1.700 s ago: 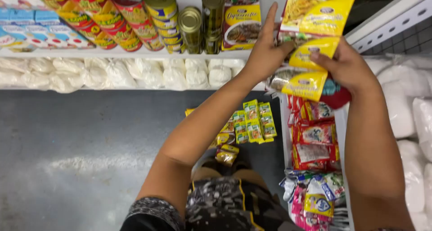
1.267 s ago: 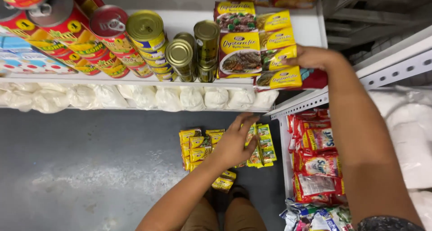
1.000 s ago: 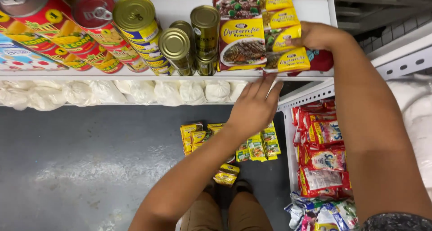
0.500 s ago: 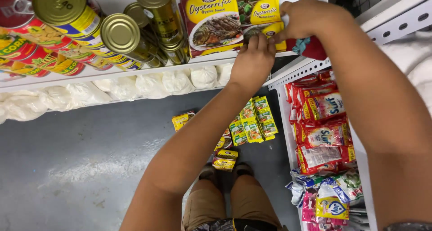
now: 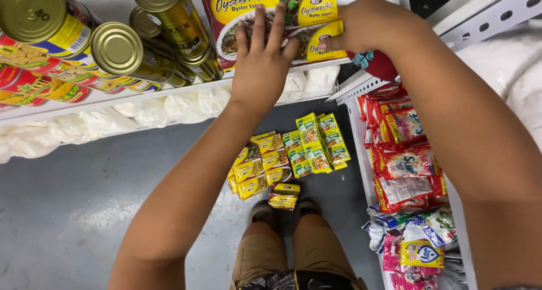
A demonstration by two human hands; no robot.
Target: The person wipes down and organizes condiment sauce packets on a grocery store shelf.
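Observation:
My left hand (image 5: 262, 64) lies flat, fingers apart, against the front of large red and yellow sauce pouches (image 5: 237, 7) standing on a white shelf (image 5: 169, 86). My right hand (image 5: 367, 24) is curled over smaller yellow sachets (image 5: 324, 41) at the right end of that row, gripping them at the shelf edge. Gold-topped tins (image 5: 169, 13) lie stacked to the left of the pouches.
White plastic bags (image 5: 141, 112) fill the shelf below. Yellow and green sachet strips (image 5: 293, 154) lie on the grey floor (image 5: 68, 199) by my feet. A rack on the right holds red snack packets (image 5: 401, 154) and mixed sachets (image 5: 418, 245).
My left hand rose from below the shelf edge and now presses flat on the large pouches. The view moved closer to the shelf. My right hand stays on the yellow sachets.

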